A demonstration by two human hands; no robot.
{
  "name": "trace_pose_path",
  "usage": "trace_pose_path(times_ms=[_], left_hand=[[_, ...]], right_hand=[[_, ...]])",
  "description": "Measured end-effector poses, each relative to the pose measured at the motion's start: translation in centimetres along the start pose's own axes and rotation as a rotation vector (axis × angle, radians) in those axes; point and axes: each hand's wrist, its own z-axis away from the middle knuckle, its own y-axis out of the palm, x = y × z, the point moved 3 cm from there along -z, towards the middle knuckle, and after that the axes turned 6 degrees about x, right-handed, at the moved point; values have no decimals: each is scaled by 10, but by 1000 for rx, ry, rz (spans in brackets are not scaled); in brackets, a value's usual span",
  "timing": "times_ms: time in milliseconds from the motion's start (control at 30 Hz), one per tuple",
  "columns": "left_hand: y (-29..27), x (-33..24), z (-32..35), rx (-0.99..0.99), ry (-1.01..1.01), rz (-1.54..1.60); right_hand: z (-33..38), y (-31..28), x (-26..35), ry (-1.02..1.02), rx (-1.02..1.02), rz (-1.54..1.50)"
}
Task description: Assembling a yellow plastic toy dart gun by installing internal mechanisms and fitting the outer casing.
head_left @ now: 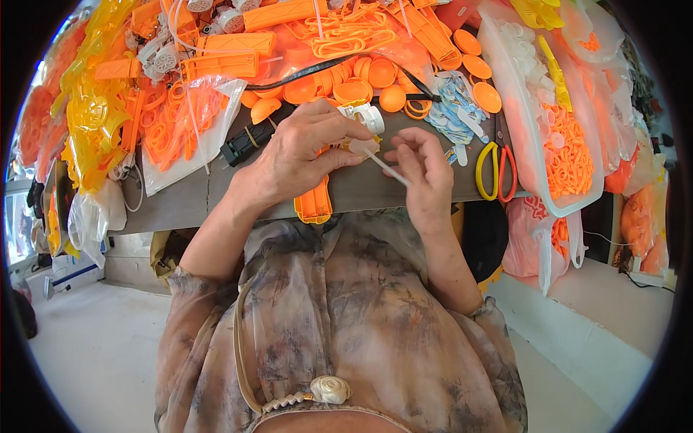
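Observation:
Over the near edge of the table, my left hand [310,148] is closed, its thumb and fingers pinching a small translucent white piece [363,146]. A thin white tube [388,169] slants from that piece toward my right hand [424,173], whose curled fingers close on its lower end. Just beyond the pinch sits a white round mechanism [368,117] with a yellowish part under it, partly hidden by my left fingers. Beneath my left hand an orange plastic housing [313,203] reaches to the table edge; its upper part is covered by the hand.
Scissors [497,172] with yellow and red handles lie at the right, beside a clear bin [598,184] of small orange parts. Blue-white stickers [455,108], orange half-shells [352,92] and orange housings [238,54] crowd the far side. A black cylindrical tool [245,144] lies left of my hand.

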Motion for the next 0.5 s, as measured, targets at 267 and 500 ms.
trace_pose_path(times_ms=[267, 500], left_hand=[[14, 11, 2, 27, 163, -133], [10, 14, 0, 44, 134, -160]], right_hand=[[2, 11, -7, 488, 99, -868], [7, 22, -11, 417, 69, -1016]])
